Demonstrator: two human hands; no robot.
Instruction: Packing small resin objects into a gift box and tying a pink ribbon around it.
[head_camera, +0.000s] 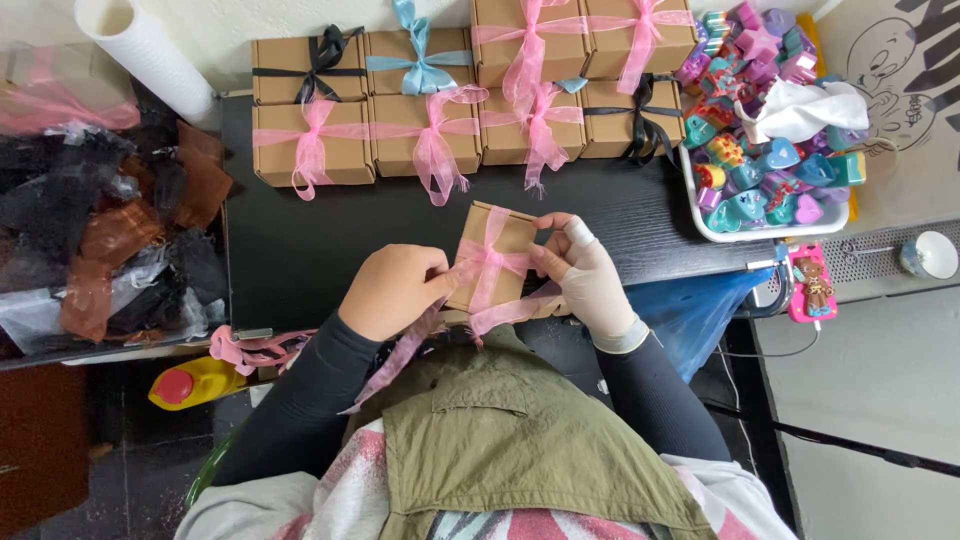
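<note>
We are holding a small brown box (497, 252) just above the dark tabletop (290, 250), both hands closed on its pink ribbon (487, 262): left hand (395, 290) pinching one side, right hand (582, 272) the other. Even tension should be keeping the knot centred.
</note>
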